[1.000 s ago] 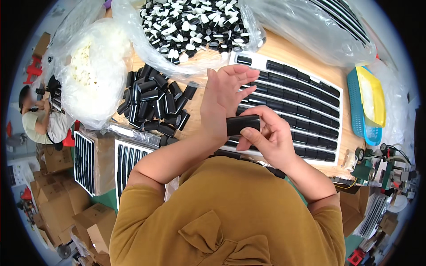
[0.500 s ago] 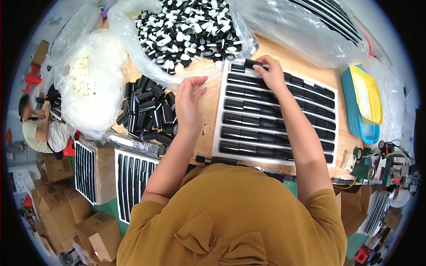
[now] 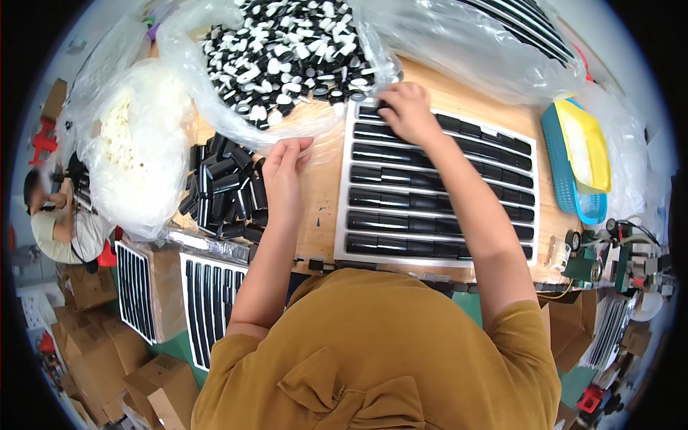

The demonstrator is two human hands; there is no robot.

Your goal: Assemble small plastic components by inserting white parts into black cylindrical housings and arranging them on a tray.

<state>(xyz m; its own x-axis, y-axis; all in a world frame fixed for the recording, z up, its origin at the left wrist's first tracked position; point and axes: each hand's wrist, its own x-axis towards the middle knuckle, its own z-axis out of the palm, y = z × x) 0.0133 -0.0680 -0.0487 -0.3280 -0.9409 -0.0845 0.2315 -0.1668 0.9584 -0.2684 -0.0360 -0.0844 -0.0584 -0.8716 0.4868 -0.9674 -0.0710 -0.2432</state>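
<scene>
My right hand [image 3: 410, 113] is at the far left corner of a white tray [image 3: 341, 240], its fingers closed around a short glossy black tube [image 3: 383, 105] in the top row. The fingers cover most of that tube. Rows of similar black tubes [image 3: 401, 178] fill the tray's grooves. My left hand [image 3: 284, 159] hovers left of the tray, beside a loose heap of black tubes [image 3: 228, 188]. Its fingers are half curled, the thumb stands a little apart, and nothing shows in them.
Behind lies a clear plastic bag [image 3: 251, 134] of small black and white pieces [image 3: 287, 57]. A cloudy bag [image 3: 147, 179] stands left, a wrapped stack [image 3: 516, 36] far right. Blue and yellow baskets [image 3: 588, 158] sit right, near a green device [image 3: 582, 265]. Another person [image 3: 61, 215] works at left.
My right hand has brought the black tube left and down into the tray's top row. My left hand's fingers have curled closer together. The whole view has shifted slightly.
</scene>
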